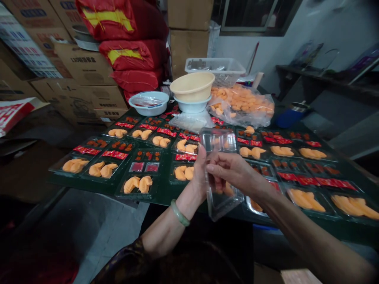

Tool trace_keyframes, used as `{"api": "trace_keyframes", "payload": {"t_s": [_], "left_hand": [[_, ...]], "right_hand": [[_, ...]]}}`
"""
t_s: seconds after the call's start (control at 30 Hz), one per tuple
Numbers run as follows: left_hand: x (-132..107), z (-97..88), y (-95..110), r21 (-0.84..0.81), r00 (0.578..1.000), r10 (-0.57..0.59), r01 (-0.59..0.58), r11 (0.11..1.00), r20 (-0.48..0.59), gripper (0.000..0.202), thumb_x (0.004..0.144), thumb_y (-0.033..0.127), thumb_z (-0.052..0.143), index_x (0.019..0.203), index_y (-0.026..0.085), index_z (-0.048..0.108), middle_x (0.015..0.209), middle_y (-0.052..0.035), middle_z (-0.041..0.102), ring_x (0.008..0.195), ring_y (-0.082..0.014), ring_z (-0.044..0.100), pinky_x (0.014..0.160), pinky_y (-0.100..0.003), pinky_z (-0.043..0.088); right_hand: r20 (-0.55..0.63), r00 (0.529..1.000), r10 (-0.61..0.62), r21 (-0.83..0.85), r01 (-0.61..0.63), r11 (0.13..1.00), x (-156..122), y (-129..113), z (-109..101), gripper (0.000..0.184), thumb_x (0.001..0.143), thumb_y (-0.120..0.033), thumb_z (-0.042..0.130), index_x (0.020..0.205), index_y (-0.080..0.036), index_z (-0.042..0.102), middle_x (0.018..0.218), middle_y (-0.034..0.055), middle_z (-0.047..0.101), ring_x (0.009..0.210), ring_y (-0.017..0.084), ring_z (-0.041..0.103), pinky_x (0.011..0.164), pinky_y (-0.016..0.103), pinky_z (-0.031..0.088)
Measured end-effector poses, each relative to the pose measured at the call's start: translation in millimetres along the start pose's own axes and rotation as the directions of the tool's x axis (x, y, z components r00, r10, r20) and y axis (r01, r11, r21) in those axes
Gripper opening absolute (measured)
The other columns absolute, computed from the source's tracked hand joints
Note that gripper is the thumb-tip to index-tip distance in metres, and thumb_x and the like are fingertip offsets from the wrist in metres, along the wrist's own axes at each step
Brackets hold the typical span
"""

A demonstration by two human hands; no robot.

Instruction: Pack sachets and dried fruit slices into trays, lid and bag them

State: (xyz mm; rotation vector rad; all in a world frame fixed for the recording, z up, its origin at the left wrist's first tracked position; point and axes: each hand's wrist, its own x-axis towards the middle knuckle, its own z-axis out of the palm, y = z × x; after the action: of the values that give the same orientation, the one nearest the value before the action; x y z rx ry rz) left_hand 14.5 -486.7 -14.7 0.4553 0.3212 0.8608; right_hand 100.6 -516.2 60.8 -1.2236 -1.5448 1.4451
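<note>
Both my hands hold an empty clear plastic clamshell tray (222, 185) upright above the table. My left hand (199, 171), with a pale green bangle (180, 213) on its wrist, grips the tray's near side. My right hand (233, 169) pinches its other side with the fingers. Beneath them lie rows of open black trays (145, 185) on a dark green tabletop (156, 199). The trays hold orange crescent-shaped food pieces (137, 184), dark red bits and red sachets (186, 157). The clamshell and my hands hide part of the trays.
A bag of orange pieces (241, 105) lies at the table's back, beside a cream bowl (192, 86) nested in a white bowl (192, 105). Another white bowl (149, 103) and a plastic basket (215, 71) stand nearby. Red sacks (127, 49) and cardboard cartons (85, 65) are stacked behind.
</note>
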Motion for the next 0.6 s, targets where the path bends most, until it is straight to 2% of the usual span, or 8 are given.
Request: {"api": "trace_keyframes", "payload": {"t_s": [0.07,0.13,0.2,0.27,0.4,0.6], "left_hand": [[1.4,1.3,0.2,0.048,0.993,0.039,-0.045,0.998,0.114,0.079,0.065,0.084,0.03,0.042,0.012,0.052,0.031,-0.0037,0.039,0.029,-0.0125,0.043,0.033,-0.024,0.031],[2.5,3.1,-0.1,0.015,0.988,0.071,-0.074,0.997,0.136,0.081,0.064,0.085,0.029,0.049,0.01,0.057,0.034,-0.0039,0.042,0.034,-0.014,0.048,0.037,-0.024,0.037],[3.6,3.6,-0.7,-0.017,0.99,0.061,-0.059,0.998,0.131,0.084,0.064,0.085,0.028,0.06,0.009,0.062,0.038,-0.005,0.047,0.04,-0.016,0.053,0.043,-0.026,0.042],[4.3,2.8,-1.3,-0.023,0.993,0.029,-0.026,0.999,0.113,0.085,0.065,0.085,0.026,0.063,0.009,0.064,0.04,-0.0059,0.05,0.043,-0.017,0.055,0.043,-0.026,0.043],[4.0,1.7,-1.1,0.008,0.996,-0.011,0.01,1.0,0.087,0.086,0.062,0.088,0.022,0.053,0.012,0.061,0.036,-0.0048,0.045,0.039,-0.0168,0.052,0.039,-0.027,0.041],[4.5,1.2,-0.8,-0.009,0.998,0.028,-0.027,1.0,0.063,0.083,0.063,0.087,0.025,0.039,0.011,0.052,0.034,-0.0059,0.042,0.038,-0.0154,0.051,0.039,-0.025,0.039]], "right_hand": [[0.006,1.0,0.003,0.033,-0.003,0.999,2.2,3.4,-3.1,0.033,0.068,-0.044,0.064,0.06,-0.019,0.044,0.039,-0.0057,0.049,0.035,0.008,0.047,0.038,0.02,0.038],[0.006,1.0,0.017,0.062,-0.018,0.998,4.4,7.4,-5.7,0.036,0.064,-0.046,0.066,0.058,-0.018,0.045,0.037,-0.0063,0.048,0.032,0.007,0.045,0.037,0.019,0.037],[0.004,0.999,0.038,0.082,-0.038,0.996,5.8,10.3,-7.1,0.037,0.063,-0.047,0.068,0.057,-0.018,0.046,0.037,-0.0064,0.048,0.032,0.007,0.045,0.036,0.018,0.036],[0.001,0.999,0.052,0.089,-0.052,0.995,6.1,11.7,-7.6,0.037,0.063,-0.047,0.068,0.056,-0.017,0.047,0.037,-0.0066,0.048,0.031,0.006,0.045,0.035,0.018,0.035],[0.012,0.999,0.049,0.083,-0.05,0.995,5.7,12.7,-8.8,0.036,0.065,-0.045,0.067,0.056,-0.017,0.048,0.037,-0.0067,0.047,0.031,0.006,0.046,0.035,0.017,0.035],[0.039,0.998,0.045,0.067,-0.048,0.997,9.6,15.5,-13.8,0.031,0.069,-0.041,0.064,0.057,-0.016,0.05,0.04,-0.0062,0.048,0.033,0.007,0.047,0.036,0.018,0.035]]}}
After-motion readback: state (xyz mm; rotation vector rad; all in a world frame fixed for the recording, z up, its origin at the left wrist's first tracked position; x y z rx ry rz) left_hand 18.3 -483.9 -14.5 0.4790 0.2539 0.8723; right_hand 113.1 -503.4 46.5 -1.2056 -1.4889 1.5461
